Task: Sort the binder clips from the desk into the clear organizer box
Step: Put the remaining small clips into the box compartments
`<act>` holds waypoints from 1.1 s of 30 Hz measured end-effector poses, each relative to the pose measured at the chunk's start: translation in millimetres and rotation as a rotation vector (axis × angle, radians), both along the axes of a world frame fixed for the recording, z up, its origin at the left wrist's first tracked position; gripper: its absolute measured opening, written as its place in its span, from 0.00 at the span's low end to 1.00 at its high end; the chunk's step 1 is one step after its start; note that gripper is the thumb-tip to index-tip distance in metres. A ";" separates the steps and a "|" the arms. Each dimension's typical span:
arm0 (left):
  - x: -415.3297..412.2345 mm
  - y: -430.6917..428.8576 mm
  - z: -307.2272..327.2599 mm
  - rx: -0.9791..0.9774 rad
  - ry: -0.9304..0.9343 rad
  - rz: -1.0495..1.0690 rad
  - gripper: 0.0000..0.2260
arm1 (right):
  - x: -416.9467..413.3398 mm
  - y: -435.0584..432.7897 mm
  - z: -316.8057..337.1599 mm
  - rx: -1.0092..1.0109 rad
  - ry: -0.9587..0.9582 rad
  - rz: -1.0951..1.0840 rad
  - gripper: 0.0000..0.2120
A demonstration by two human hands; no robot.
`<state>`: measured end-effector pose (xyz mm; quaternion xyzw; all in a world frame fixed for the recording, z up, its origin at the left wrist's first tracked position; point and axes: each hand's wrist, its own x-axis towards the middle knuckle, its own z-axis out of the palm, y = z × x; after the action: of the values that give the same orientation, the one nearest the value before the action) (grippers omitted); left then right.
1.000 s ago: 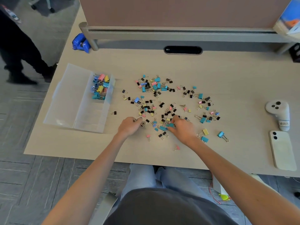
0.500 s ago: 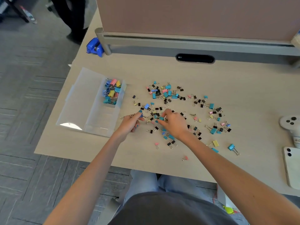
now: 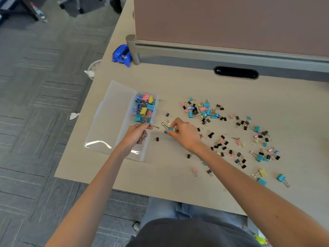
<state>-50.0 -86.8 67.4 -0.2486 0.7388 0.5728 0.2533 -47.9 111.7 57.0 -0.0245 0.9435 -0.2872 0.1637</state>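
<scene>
With small coloured binder clips (image 3: 206, 105) scattered on the beige desk (image 3: 178, 179), my left hand (image 3: 137, 135) gripped some over the clear plastic organizer box (image 3: 110, 118). My right hand (image 3: 185, 135) pinched one just beside it. A low release into the compartment seemed best.

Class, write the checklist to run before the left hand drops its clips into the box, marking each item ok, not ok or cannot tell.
1. Organizer box lid open: ok.
2. Left hand grips held clips: ok.
3. Left hand over the box: ok.
4. Filled compartment has room: cannot tell.
5. Right hand pinches a clip: ok.
6. Desk free of loose clips: not ok.
</scene>
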 end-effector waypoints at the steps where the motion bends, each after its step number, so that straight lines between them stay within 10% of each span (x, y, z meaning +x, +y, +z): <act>1: -2.0 -7.2 0.2 0.001 -0.003 -0.007 0.14 | -2.2 -6.7 -0.3 -0.009 -0.007 -0.001 0.18; 33: -41.0 -97.7 -12.3 -0.390 0.117 -0.401 0.19 | -32.9 -115.8 -4.2 0.182 -0.026 0.079 0.18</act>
<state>-90.9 -184.6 55.1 -0.1080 0.8830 0.3716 0.2657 -80.7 -4.1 52.8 -0.0429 0.9618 -0.1941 0.1884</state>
